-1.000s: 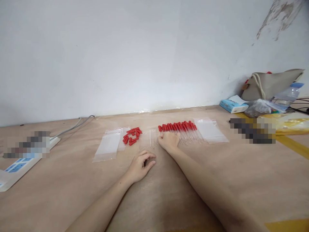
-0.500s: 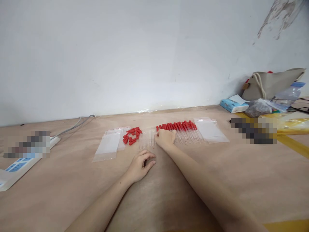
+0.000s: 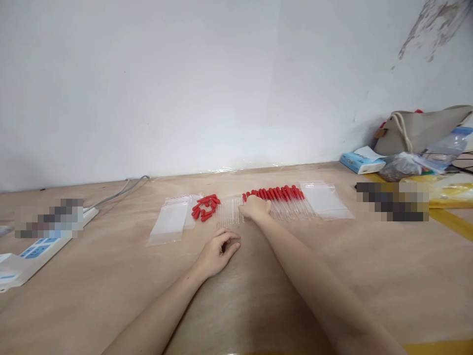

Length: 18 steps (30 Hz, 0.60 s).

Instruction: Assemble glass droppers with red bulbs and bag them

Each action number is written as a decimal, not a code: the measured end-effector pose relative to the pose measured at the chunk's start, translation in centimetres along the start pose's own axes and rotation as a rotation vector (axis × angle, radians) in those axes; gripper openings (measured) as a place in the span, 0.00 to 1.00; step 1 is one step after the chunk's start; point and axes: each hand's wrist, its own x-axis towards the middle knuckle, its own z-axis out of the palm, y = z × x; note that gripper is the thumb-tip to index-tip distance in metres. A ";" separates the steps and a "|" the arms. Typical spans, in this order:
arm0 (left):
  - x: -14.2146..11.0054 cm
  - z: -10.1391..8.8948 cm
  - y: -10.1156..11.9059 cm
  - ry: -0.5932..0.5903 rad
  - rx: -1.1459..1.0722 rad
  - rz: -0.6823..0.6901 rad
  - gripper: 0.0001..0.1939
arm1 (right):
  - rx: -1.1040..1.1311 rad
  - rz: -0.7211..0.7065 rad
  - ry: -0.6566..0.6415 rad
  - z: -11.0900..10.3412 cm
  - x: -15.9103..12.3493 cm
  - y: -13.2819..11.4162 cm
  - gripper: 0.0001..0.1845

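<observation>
My right hand (image 3: 254,207) lies over the left end of a row of glass droppers with red rubber bulbs (image 3: 281,193). Its fingers look curled, but the fingertips and anything between them are hidden. Left of it several clear glass tubes (image 3: 226,212) lie side by side without bulbs. Beyond these is a loose cluster of red rubber bulbs (image 3: 207,207). Nearer to me, my left hand (image 3: 218,253) rests on the wooden tabletop (image 3: 236,301), thumb and fingers apart, holding nothing.
Clear zip bags lie at both ends, a left bag (image 3: 170,222) and a right bag (image 3: 325,199). A power strip (image 3: 55,246) is at far left. A blue tissue pack (image 3: 362,161), a grey bag (image 3: 424,130) and yellow packaging (image 3: 443,190) sit at the right. A wall (image 3: 185,88) stands behind.
The whole view has shifted slightly, so things appear a little further right. My right hand has moved slightly forward over the dropper row. My left hand stays put on the tabletop.
</observation>
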 end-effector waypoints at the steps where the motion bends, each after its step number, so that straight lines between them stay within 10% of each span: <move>1: 0.0 -0.1 -0.2 0.035 0.015 -0.021 0.08 | 0.004 -0.033 0.000 -0.3 -0.7 0.4 0.12; 9: 1.9 -4.1 -3.7 0.381 0.422 -0.022 0.05 | 0.093 -0.578 0.081 -0.9 -7.9 8.6 0.09; 18: 5.1 -5.6 -7.0 0.261 0.656 -0.006 0.09 | 0.163 -0.734 0.410 1.6 -8.5 13.0 0.16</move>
